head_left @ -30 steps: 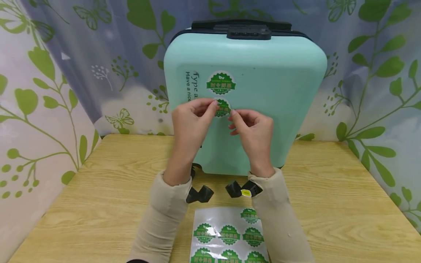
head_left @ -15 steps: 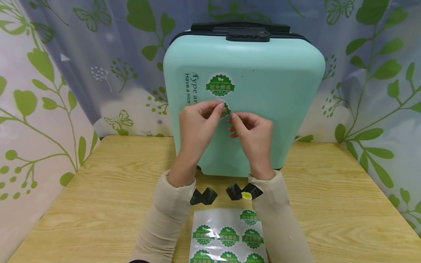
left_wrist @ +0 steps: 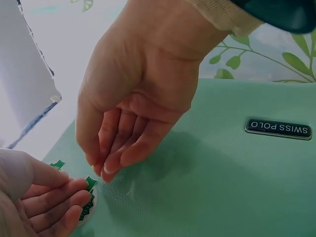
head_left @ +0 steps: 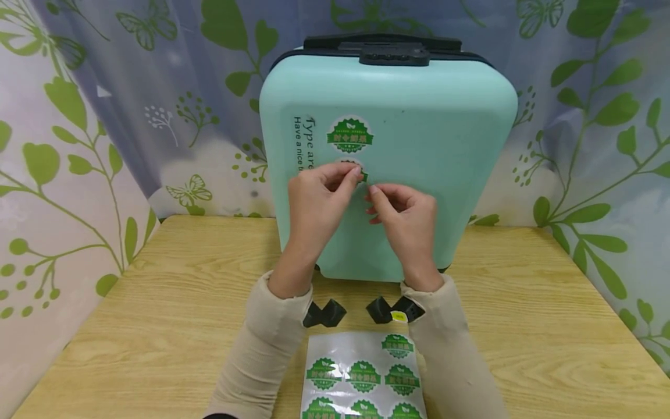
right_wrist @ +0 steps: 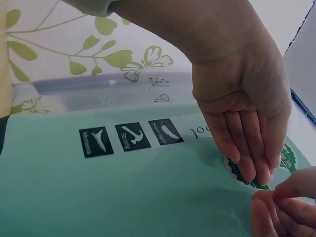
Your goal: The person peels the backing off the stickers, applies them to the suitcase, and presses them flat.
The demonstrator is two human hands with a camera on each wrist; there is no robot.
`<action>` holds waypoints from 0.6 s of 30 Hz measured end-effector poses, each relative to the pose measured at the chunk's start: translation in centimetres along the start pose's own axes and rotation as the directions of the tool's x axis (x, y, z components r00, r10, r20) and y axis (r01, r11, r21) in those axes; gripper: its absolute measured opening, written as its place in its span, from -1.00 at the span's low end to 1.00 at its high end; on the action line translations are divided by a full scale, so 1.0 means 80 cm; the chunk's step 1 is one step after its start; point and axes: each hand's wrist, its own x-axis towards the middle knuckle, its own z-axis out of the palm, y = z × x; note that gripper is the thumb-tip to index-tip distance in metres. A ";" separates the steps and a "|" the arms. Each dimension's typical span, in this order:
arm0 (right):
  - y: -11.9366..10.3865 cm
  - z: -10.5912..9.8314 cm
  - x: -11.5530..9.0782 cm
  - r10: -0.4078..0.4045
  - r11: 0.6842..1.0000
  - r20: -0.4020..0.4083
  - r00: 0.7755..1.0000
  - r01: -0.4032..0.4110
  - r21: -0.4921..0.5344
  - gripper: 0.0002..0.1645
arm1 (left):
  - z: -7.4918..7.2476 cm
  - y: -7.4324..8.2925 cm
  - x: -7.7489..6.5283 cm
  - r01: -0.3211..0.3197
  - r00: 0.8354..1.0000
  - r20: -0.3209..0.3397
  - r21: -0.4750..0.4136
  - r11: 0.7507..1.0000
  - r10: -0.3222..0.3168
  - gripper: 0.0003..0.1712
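Observation:
The mint-green suitcase [head_left: 439, 145] stands upright. A round green-and-white sticker [head_left: 364, 176] lies on its face, directly below a matching upper sticker [head_left: 350, 135]. My left hand [head_left: 320, 198] covers most of the lower one; the right wrist view shows its fairly straight fingers pressing the sticker. At that sticker's lower right edge is my right hand [head_left: 407, 218], thumb and index fingertips close together; I cannot tell whether they pinch the edge. The left wrist view has my left hand [left_wrist: 42, 197] at lower left and my right hand [left_wrist: 138, 94] above.
A silvery sheet of stickers [head_left: 361, 375] lies on the wooden table [head_left: 157, 326], between the forearms. Printed lettering [head_left: 302, 145] runs down the suitcase's left side. Its black handle [head_left: 382, 43] is on top. A leaf-patterned curtain [head_left: 173, 87] hangs behind.
My left hand has moved right and slightly down over the lower sticker, covering more of it. My right fingertips have shifted a little down and right, off the sticker's visible edge in the head view.

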 end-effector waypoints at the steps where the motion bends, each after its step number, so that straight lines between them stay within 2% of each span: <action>1: 0.000 -0.002 -0.001 -0.001 1.000 0.004 1.000 0.001 -0.006 -0.78 | 0.000 0.000 0.000 0.001 1.000 0.004 0.003 1.000 -0.001 -0.81; 9: 0.010 -0.024 -0.016 0.037 0.993 0.082 0.996 -0.027 -0.118 -0.79 | 0.004 -0.004 -0.005 0.000 0.999 0.051 0.036 0.999 -0.002 -0.81; 18: 0.028 -0.046 -0.045 0.083 0.969 0.224 0.971 -0.027 -0.244 -0.79 | 0.002 -0.008 -0.010 0.006 0.998 0.063 0.045 0.999 -0.009 -0.82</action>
